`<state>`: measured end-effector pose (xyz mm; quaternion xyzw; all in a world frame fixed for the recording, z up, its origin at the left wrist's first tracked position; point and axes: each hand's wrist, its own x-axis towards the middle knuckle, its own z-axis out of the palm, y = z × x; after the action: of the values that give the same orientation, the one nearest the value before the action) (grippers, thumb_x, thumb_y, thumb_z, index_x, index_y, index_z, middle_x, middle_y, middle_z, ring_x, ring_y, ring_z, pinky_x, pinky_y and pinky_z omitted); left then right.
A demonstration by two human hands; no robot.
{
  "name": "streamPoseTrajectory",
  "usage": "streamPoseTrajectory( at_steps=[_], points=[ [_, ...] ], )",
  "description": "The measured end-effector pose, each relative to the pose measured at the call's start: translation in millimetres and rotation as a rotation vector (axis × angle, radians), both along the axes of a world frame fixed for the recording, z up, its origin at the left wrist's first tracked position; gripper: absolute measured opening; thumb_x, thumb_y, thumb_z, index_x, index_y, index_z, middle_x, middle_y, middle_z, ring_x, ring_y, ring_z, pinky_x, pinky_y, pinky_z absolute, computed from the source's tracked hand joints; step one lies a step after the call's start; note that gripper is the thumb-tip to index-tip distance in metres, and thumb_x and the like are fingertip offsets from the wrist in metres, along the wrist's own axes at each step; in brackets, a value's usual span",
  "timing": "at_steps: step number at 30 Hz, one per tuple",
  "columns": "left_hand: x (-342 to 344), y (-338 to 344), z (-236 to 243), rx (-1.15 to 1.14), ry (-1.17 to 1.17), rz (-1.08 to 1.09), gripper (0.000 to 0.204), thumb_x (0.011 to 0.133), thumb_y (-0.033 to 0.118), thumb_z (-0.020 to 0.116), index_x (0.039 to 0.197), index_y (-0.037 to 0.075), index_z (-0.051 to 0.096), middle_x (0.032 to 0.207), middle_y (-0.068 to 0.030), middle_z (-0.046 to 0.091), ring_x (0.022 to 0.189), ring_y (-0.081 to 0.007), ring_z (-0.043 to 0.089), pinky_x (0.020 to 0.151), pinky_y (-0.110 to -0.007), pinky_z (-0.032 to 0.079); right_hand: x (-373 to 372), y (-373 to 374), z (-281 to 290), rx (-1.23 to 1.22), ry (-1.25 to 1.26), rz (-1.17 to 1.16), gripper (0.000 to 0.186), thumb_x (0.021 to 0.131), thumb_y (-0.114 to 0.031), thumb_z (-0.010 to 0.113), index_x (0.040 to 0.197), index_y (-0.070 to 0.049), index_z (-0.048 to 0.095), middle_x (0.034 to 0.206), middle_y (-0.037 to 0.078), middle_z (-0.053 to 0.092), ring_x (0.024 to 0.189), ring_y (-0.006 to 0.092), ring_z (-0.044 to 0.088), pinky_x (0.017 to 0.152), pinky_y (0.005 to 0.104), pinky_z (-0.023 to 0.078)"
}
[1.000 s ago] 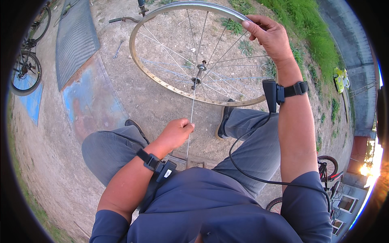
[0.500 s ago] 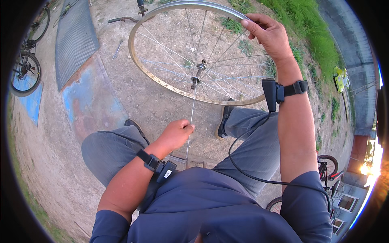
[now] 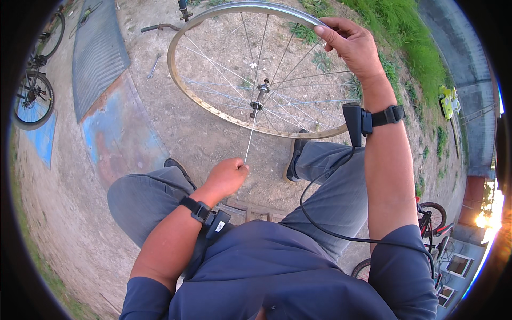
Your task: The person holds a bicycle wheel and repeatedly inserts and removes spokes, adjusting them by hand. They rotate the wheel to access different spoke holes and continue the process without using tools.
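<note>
Bare dirt ground (image 3: pixel 213 144) spreads beneath both hands, with a wrench (image 3: pixel 154 66) lying beyond the left hand (image 3: pixel 228 177). That hand is closed around a thin spoke (image 3: pixel 249 143) running toward the middle of the bicycle wheel (image 3: pixel 260 96), ahead of it, whose edge the right hand (image 3: pixel 352 47) pinches.

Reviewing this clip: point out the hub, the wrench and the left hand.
Hub (image 3: pixel 260 96), head view: its barrel.
Wrench (image 3: pixel 154 66), head view: its shank.
Left hand (image 3: pixel 228 176), head view: its back.
</note>
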<state>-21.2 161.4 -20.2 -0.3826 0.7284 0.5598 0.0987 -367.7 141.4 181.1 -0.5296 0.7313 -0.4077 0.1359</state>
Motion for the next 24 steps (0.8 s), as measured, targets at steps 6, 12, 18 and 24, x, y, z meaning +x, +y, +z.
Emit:
streamPoseTrajectory(
  at_steps=[6, 12, 18, 24],
  points=[
    [0, -2, -18, -0.157, -0.084, -0.061, 0.031, 0.100, 0.031, 0.058, 0.098, 0.003, 0.070, 0.097, -0.0242, 0.072, 0.094, -0.0478, 0.067, 0.081, -0.056, 0.052, 0, 1, 0, -0.020, -0.037, 0.014, 0.046, 0.086, -0.040, 0.090, 0.115, -0.005, 0.081, 0.088, 0.002, 0.074, 0.074, 0.0094, 0.067, 0.066, 0.0260, 0.052],
    [-1, -2, -30, -0.245, -0.109, -0.075, 0.029, 0.100, 0.031, 0.059, 0.099, 0.004, 0.071, 0.099, -0.0237, 0.073, 0.097, -0.0468, 0.068, 0.084, -0.056, 0.053, 1, 1, -2, -0.032, -0.040, 0.009, 0.046, 0.086, -0.040, 0.091, 0.115, -0.005, 0.081, 0.087, 0.001, 0.074, 0.073, 0.0089, 0.066, 0.065, 0.0256, 0.051],
    [-12, 0, -37, -0.305, -0.107, -0.065, 0.026, 0.100, 0.028, 0.061, 0.101, 0.004, 0.071, 0.100, -0.0231, 0.074, 0.097, -0.0459, 0.069, 0.085, -0.055, 0.054, 4, 2, -1, -0.038, -0.070, 0.026, 0.044, 0.086, -0.037, 0.091, 0.114, -0.005, 0.081, 0.087, 0.000, 0.074, 0.073, 0.0078, 0.065, 0.065, 0.0247, 0.051],
    [-23, -1, -33, -0.272, -0.098, -0.076, 0.027, 0.099, 0.028, 0.063, 0.103, 0.003, 0.071, 0.102, -0.0231, 0.074, 0.098, -0.0450, 0.070, 0.086, -0.054, 0.055, 6, 2, 0, -0.037, -0.053, 0.023, 0.043, 0.087, -0.037, 0.090, 0.114, -0.004, 0.080, 0.087, 0.001, 0.075, 0.073, 0.0076, 0.065, 0.066, 0.0246, 0.052]
  ],
)
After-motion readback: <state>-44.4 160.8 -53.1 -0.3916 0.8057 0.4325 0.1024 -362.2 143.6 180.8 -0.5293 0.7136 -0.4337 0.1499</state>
